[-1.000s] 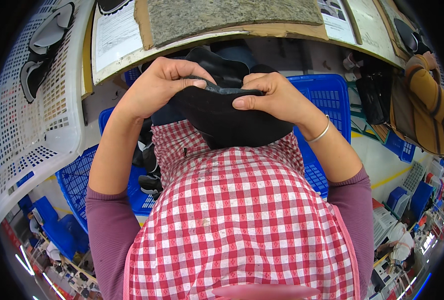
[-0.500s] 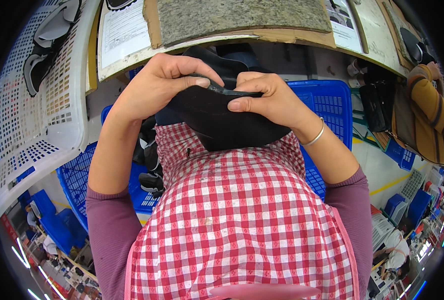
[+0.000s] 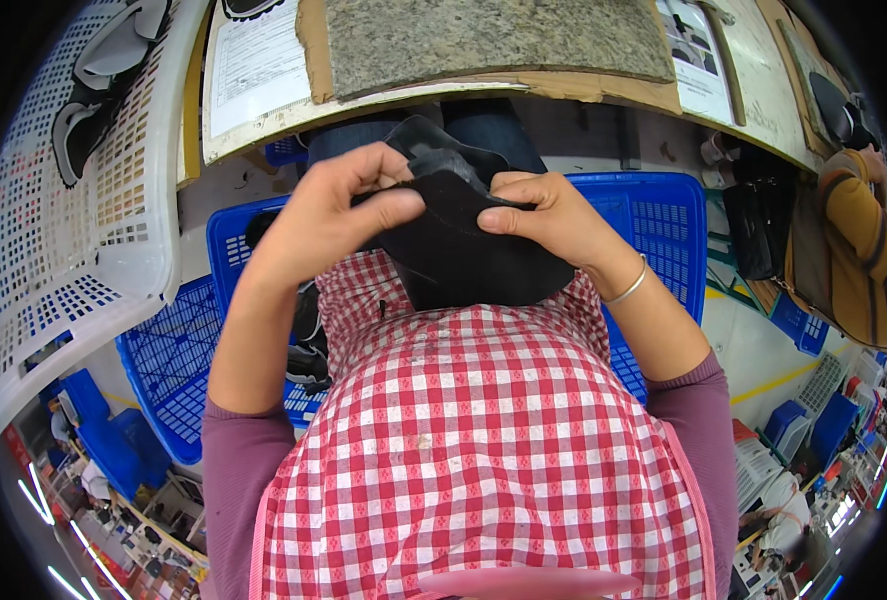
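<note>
A black, soft shoe upper (image 3: 464, 250) lies across my lap, over the checked apron. Its opened edge faces away from me, and a shiny grey-black inner side shows there. My left hand (image 3: 349, 205) is closed at the left end of that edge, thumb on the near face and fingers curled behind. At the right end, my right hand (image 3: 539, 210) pinches the edge between thumb and bent fingers. A black flap stands up behind the opening. The fingertips on the far side are partly hidden.
Ahead is a workbench with a stone slab (image 3: 499, 40) and printed sheets (image 3: 256, 70). A white crate (image 3: 149, 215) with shoes stands at left. Blue baskets (image 3: 664, 215) flank my lap, some shoes (image 3: 309, 365) in the left part. At right are a black bag (image 3: 754, 230) and a person's striped sleeve (image 3: 852, 205).
My left hand has shifted a little right and nearer, its thumb lower on the upper. The edge gapes wider, showing more of the inside. My right hand keeps its pinch.
</note>
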{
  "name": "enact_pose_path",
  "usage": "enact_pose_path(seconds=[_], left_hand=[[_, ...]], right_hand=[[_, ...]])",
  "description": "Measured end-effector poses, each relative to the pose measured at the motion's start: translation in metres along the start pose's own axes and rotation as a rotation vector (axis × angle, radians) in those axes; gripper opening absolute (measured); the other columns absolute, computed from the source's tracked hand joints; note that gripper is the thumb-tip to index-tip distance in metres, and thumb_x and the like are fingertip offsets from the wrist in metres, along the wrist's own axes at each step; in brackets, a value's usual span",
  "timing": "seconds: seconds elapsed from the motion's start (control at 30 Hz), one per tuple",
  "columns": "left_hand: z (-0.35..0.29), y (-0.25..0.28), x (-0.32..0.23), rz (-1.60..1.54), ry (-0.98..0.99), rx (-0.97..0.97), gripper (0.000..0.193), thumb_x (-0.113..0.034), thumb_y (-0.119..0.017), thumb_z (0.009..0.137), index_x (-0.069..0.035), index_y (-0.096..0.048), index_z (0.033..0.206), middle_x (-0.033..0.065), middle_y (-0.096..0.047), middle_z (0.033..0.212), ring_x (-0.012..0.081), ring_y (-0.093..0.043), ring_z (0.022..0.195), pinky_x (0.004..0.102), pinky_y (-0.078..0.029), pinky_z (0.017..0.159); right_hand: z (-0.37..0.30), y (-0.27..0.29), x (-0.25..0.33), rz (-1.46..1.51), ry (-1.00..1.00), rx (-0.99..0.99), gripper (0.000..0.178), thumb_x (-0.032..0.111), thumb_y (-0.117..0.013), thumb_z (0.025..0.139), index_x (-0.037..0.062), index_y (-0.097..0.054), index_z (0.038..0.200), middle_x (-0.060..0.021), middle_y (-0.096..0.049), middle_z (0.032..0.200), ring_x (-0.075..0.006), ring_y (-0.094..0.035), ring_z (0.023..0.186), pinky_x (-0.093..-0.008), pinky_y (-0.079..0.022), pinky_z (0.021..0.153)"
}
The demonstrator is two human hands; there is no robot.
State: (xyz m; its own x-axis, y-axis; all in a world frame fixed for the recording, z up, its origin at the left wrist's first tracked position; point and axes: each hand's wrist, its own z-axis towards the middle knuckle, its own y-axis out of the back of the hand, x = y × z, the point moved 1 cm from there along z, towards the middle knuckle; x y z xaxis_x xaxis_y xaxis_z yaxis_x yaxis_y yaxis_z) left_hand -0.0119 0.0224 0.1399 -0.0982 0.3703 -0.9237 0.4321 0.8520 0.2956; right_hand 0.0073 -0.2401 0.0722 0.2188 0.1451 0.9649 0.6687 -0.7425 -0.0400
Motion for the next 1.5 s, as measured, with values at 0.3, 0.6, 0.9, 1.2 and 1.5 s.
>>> enact_pose_path(seconds=[0.3, 0.6, 0.9, 1.2, 1.5], left_hand=[[-0.014, -0.025, 0.010, 0.025, -0.068, -0.230, 0.032, -0.009, -0.084, 0.085, -0.002, -0.066, 0.110, 0.0073, -0.072, 0.098, 0.0152, -0.068, 0.094, 0.0315, -0.054, 0.086], [-0.019, -0.026, 0.012, 0.036, -0.085, -0.269, 0.026, -0.010, -0.084, 0.085, 0.000, -0.067, 0.102, 0.0091, -0.072, 0.091, 0.0151, -0.068, 0.085, 0.0313, -0.054, 0.078], [-0.019, -0.026, 0.004, 0.044, -0.079, -0.243, 0.020, -0.008, -0.082, 0.086, 0.000, -0.069, 0.100, 0.0037, -0.070, 0.088, 0.0104, -0.064, 0.086, 0.0279, -0.052, 0.079], [-0.011, -0.028, 0.016, -0.148, 0.034, -0.268, 0.012, -0.009, -0.081, 0.089, -0.001, -0.072, 0.088, -0.0013, -0.067, 0.076, 0.0057, -0.060, 0.073, 0.0242, -0.049, 0.067], [0.004, -0.030, 0.001, 0.142, -0.079, -0.147, 0.017, -0.008, -0.076, 0.088, 0.003, -0.072, 0.101, 0.0119, -0.073, 0.085, 0.0177, -0.069, 0.078, 0.0320, -0.055, 0.075]], right_hand=[[0.020, -0.002, 0.029, -0.294, 0.214, 0.156, 0.034, 0.030, -0.080, 0.093, -0.0004, -0.070, 0.106, -0.0105, -0.071, 0.085, -0.0180, -0.067, 0.081, -0.0353, -0.052, 0.074], [0.025, -0.013, 0.031, -0.515, 0.376, 0.151, 0.033, 0.030, -0.071, 0.100, -0.0011, -0.063, 0.107, -0.0211, -0.068, 0.092, -0.0376, -0.065, 0.084, -0.0435, -0.052, 0.076], [0.022, -0.010, 0.039, -0.524, 0.266, 0.224, 0.032, 0.031, -0.070, 0.099, 0.0005, -0.063, 0.106, -0.0199, -0.067, 0.088, -0.0395, -0.064, 0.083, -0.0443, -0.051, 0.075], [0.019, -0.008, 0.021, -0.505, 0.204, 0.100, 0.040, 0.036, -0.077, 0.094, -0.0009, -0.063, 0.092, -0.0176, -0.063, 0.079, -0.0340, -0.055, 0.069, -0.0420, -0.047, 0.066], [0.013, -0.022, 0.013, -0.478, 0.155, -0.078, 0.038, 0.039, -0.080, 0.089, 0.0044, -0.064, 0.089, -0.0164, -0.064, 0.073, -0.0363, -0.060, 0.066, -0.0436, -0.046, 0.063]])
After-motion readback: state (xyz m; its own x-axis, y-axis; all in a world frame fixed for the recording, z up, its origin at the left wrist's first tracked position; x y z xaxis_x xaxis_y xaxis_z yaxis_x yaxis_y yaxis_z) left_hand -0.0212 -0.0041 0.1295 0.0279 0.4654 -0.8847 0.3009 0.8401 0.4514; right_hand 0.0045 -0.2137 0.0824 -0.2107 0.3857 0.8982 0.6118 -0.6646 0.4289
